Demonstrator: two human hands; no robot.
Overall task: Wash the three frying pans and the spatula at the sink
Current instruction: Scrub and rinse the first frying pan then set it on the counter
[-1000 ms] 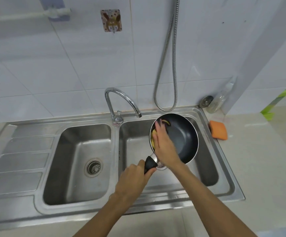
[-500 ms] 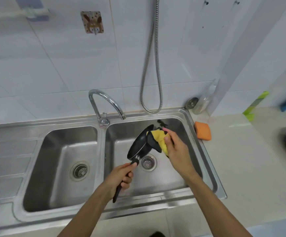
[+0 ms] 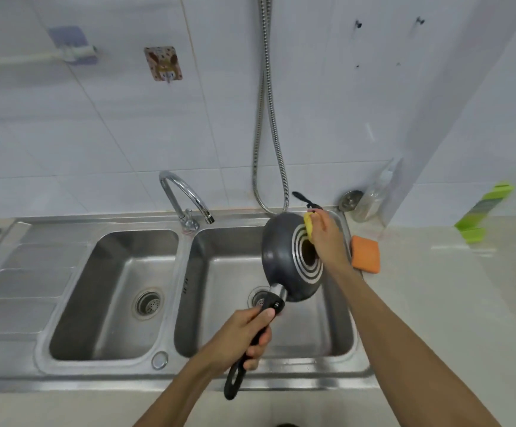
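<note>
The stainless steel double-basin sink [image 3: 170,374] is lying across the pale counter, and both of its basins are showing bare metal floors with a round drain strainer in each. The left basin [image 3: 112,297] is holding nothing loose; the right basin [image 3: 219,303] is sitting under the one pan in view, which is hanging in the air above it rather than resting inside. A black spatula-like tool [image 3: 304,199] is poking up at the back rim of the right basin, mostly hidden by the pan.

The dark grey round frying pan with a ringed metal base [image 3: 284,251] is being held tipped on edge, its underside facing the camera and its black handle [image 3: 250,349] pointing down toward the near rim. The curved chrome tap [image 3: 186,195] is standing just left of the pan with clear space between them. An orange rectangular sponge [image 3: 365,253] is lying on the counter just beside the sink's right edge, and a clear plastic bottle [image 3: 374,195] is standing in the back corner. A coiled metal shower hose [image 3: 269,134] is hanging down the tiled wall behind.

The left hand [image 3: 241,337] is wrapping tightly around the handle, forearm reaching in from below. The right hand [image 3: 327,238] is pressing a yellow scrubbing cloth [image 3: 309,226] against the pan's upper base, fingers closed over it, arm stretching diagonally from the lower right.
</note>
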